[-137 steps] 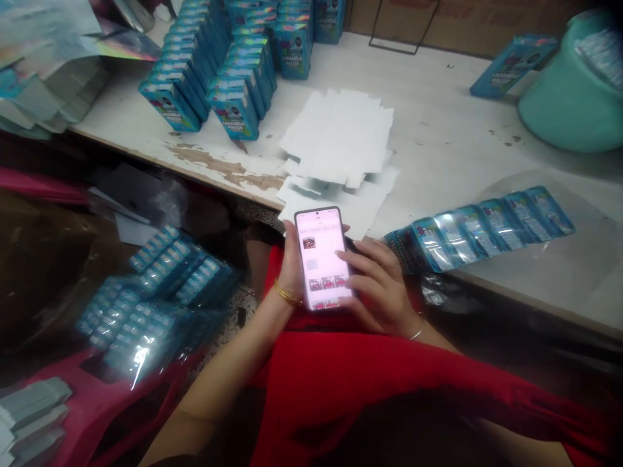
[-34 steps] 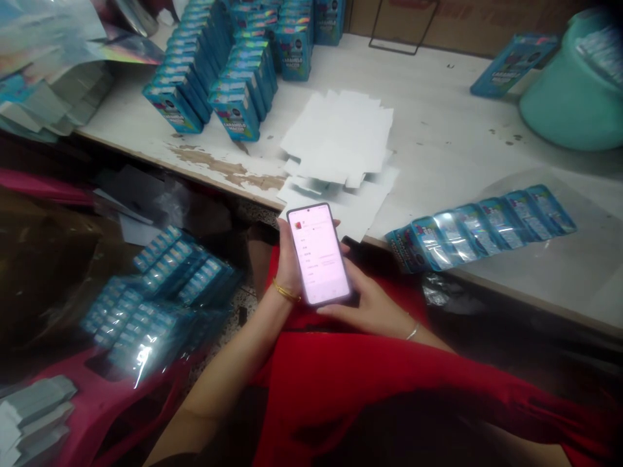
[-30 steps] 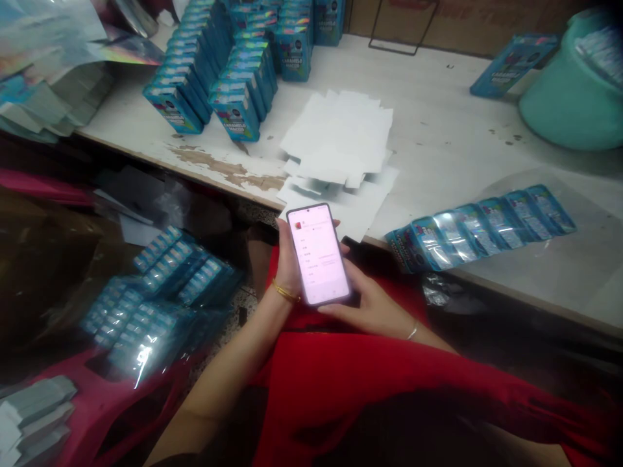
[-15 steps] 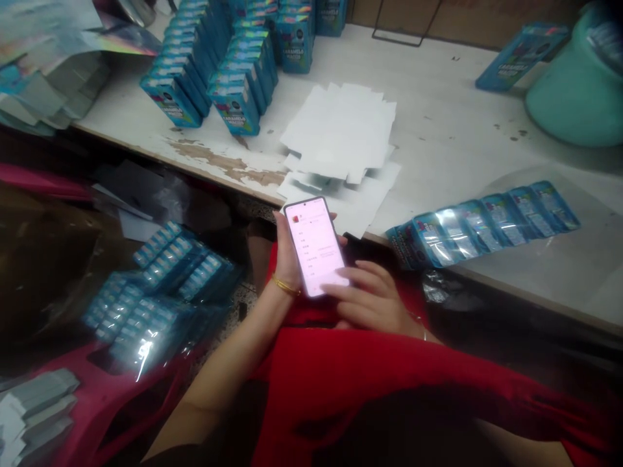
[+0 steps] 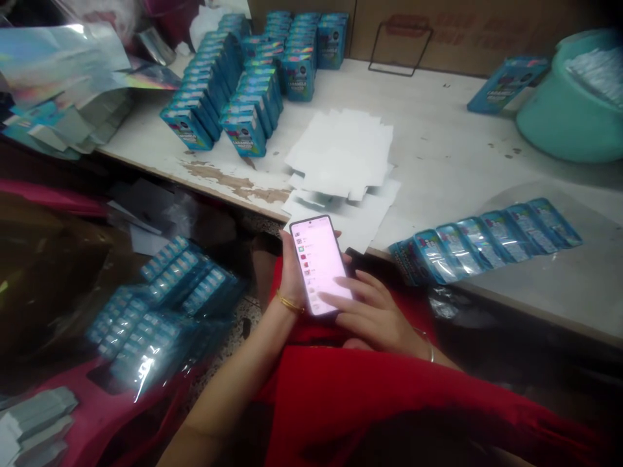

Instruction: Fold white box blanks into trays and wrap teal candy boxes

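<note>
A smartphone (image 5: 318, 259) with a lit, pinkish-white screen rests in my left hand (image 5: 291, 272), whose fingers wrap round its back and show at the far edge. The screen displays a list with small pictures, too blurred to read. Over the lower part of the phone, my right hand (image 5: 374, 308) has its fingers stretched out and apart, fingertips at the glass. Whether they touch it I cannot tell. Just beyond the phone, a stack of white cut sheets (image 5: 343, 152) lies at the table's front edge.
Blue boxes (image 5: 243, 135) stand in rows on the worn white table (image 5: 428, 168). A row of blue packs (image 5: 491, 237) lies at right, near a teal tub (image 5: 559, 123). Wrapped blue boxes (image 5: 146, 331) sit on a pink stool (image 5: 92, 415) at left. A wire stand (image 5: 399, 71) is at the back.
The phone's screen has switched from one page to a list with small pictures. The whole view has shifted, so everything sits slightly lower. My left hand still holds the phone.
</note>
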### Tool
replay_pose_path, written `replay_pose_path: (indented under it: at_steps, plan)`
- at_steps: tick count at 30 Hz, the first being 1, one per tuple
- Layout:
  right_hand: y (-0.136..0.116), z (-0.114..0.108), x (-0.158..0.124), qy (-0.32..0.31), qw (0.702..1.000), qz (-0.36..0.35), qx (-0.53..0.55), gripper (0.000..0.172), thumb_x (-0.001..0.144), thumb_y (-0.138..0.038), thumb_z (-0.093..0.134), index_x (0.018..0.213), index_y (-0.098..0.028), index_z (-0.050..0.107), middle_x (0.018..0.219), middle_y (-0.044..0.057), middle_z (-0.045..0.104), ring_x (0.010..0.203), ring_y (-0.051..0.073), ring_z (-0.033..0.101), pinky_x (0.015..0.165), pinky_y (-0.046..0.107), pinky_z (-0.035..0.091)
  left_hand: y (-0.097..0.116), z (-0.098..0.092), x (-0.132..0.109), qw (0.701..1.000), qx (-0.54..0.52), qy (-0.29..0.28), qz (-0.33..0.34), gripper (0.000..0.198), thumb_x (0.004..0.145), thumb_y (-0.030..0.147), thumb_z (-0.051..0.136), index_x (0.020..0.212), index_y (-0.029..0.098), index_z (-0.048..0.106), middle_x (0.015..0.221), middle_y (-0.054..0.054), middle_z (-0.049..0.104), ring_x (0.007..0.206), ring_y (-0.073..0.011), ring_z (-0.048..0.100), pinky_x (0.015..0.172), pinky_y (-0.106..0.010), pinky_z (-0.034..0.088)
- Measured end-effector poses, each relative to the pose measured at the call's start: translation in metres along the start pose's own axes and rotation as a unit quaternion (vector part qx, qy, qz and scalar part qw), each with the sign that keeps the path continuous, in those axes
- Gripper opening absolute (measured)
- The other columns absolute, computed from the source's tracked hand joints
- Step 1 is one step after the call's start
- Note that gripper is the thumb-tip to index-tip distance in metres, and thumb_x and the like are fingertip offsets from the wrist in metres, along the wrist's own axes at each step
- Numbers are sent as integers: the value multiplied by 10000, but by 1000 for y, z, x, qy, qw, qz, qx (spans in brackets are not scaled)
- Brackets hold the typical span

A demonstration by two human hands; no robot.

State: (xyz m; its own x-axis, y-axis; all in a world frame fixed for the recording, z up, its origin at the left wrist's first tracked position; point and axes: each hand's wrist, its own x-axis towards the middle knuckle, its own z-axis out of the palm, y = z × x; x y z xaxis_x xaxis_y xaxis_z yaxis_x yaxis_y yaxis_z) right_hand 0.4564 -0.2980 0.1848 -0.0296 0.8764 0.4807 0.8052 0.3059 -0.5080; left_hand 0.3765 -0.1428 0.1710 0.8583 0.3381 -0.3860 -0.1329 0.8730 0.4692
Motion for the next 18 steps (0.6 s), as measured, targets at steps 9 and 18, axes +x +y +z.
replay_pose_path:
  at_steps: [9, 18]
  plan:
    - [9, -1, 2, 64, 995, 65, -33, 112, 850, -301, 595, 928, -225, 571, 1299, 72, 563, 1273, 282, 424, 1066, 544, 332, -2, 3, -2, 998, -43, -49, -16, 981, 757, 811, 108, 1141, 53, 596, 851, -182, 693, 819, -286, 674, 760, -417, 518]
    - [11, 0, 9, 42, 995, 77, -45, 120, 864, -328, 575, 929, -228, 574, 1325, 54, 543, 1293, 272, 392, 1095, 522, 284, -6, 3, -1, 998, -35, -38, -19, 952, 738, 829, 190, 1134, 72, 609, 962, -193, 683, 935, -314, 650, 790, -422, 510]
